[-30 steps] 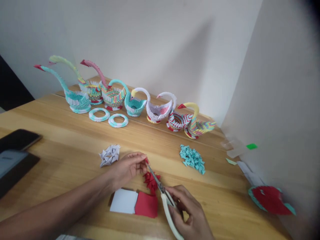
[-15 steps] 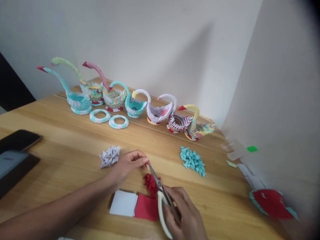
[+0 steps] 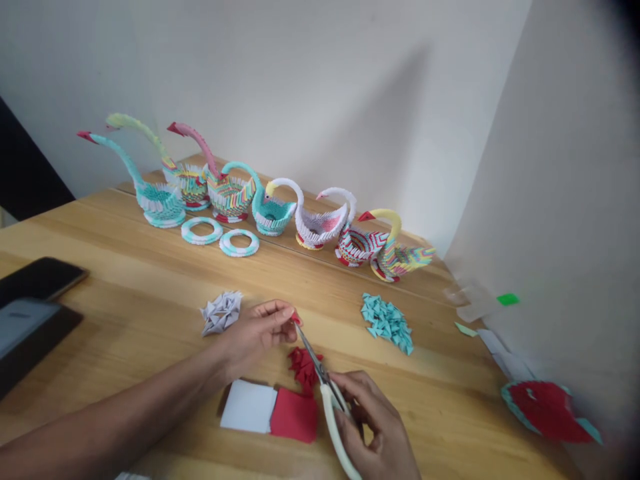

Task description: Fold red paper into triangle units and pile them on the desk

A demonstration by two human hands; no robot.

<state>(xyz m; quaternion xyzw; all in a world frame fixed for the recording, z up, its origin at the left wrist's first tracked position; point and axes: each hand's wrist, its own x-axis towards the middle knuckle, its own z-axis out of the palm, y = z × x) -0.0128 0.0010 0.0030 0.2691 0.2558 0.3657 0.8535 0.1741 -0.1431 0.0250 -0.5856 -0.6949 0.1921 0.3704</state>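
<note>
A small piece of folded red paper is pinched between the thumb and fingers of my left hand. My right hand grips white-handled scissors, whose blade tips touch the red paper. Below the blades lies a small heap of folded red paper pieces. Nearer me, a stack of white paper sits beside a stack of red paper. Folded white pieces are heaped left of my left hand, and folded teal pieces lie farther right.
Several folded-paper swans stand in a row along the back of the wooden table. Two teal-and-white paper rings lie before them. Two phones rest at the left edge. A red-and-teal paper piece is at the right.
The scissors have closed somewhat, and my right hand's fingers have shifted on the handles. More of the red piece shows at my left fingertips. The view has shifted slightly.
</note>
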